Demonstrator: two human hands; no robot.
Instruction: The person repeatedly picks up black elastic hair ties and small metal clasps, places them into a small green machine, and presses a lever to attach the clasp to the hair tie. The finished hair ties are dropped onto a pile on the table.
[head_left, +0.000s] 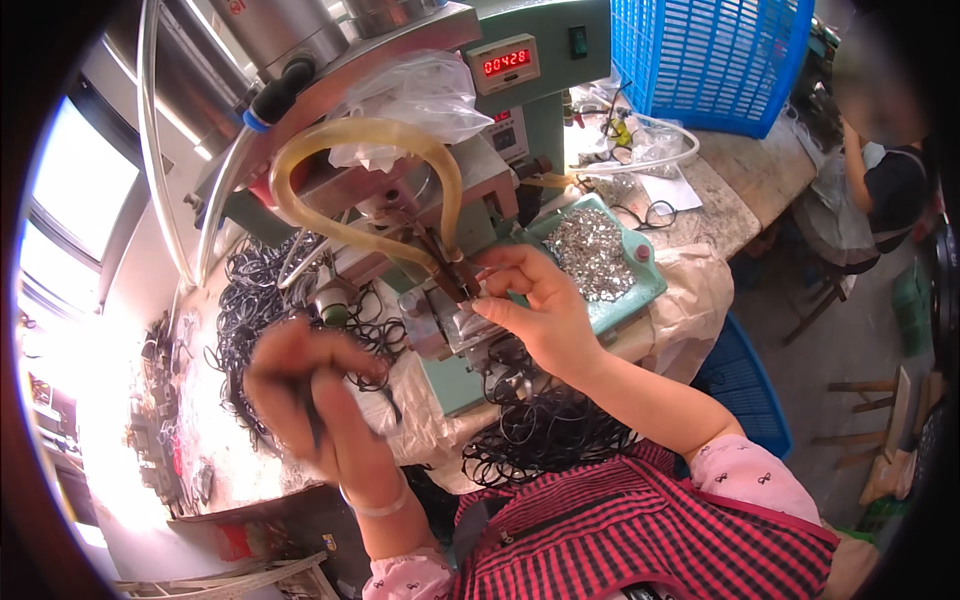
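My right hand is at the press, thumb and forefinger pinched together just beside the brown metal jaws. Whatever small thing sits between those fingertips is too hidden to name. To the left of the press, my left hand is raised over the table and smeared by motion, its fingers seeming bent. A dark strip shows against its palm, too blurred to identify. Yellowish hoses loop down to the jaws. Black cords lie in a tangled heap behind my left hand, and more black cords hang at the table's front edge.
A green tray of small shiny metal pieces stands right of the press. Brown paper covers the table edge there. A blue basket stands behind, another blue basket below. A person sits at the far right.
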